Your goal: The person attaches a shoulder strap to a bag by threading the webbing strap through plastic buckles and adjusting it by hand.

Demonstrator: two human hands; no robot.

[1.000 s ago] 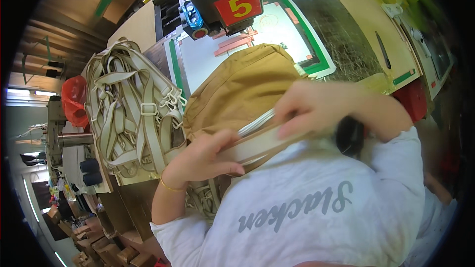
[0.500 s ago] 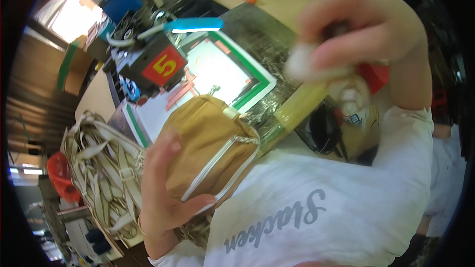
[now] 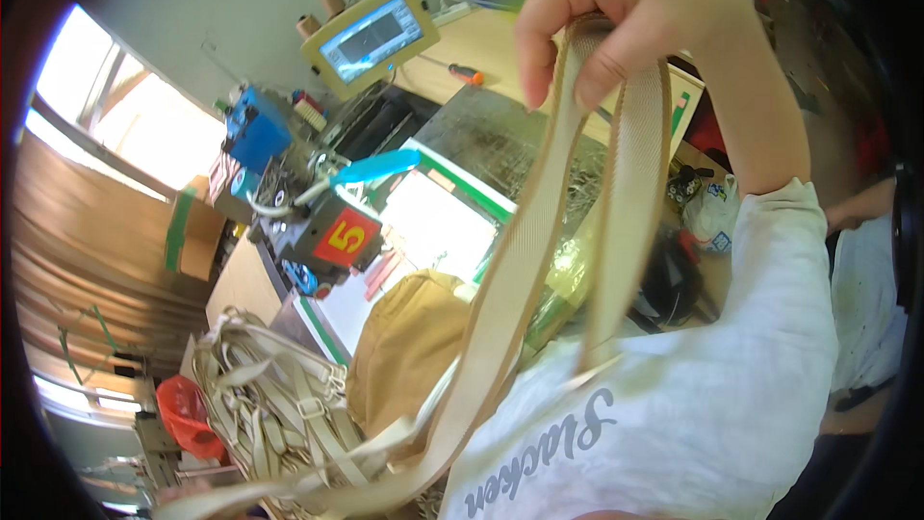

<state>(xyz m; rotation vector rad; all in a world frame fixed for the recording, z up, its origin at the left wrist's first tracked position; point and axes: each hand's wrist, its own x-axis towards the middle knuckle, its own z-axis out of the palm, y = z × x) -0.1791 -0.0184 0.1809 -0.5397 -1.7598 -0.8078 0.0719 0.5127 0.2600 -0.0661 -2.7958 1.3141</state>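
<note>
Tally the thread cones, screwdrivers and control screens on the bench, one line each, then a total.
Thread cones: 2
Screwdrivers: 1
Control screens: 1
Total: 4

we see a sewing machine head (image 3: 322,231) at left, a small screen (image 3: 373,37) far behind it, and a screwdriver (image 3: 465,75) just right of that. thread cones (image 3: 320,12) stand far left. a red bag (image 3: 185,414) lies near left.
</note>
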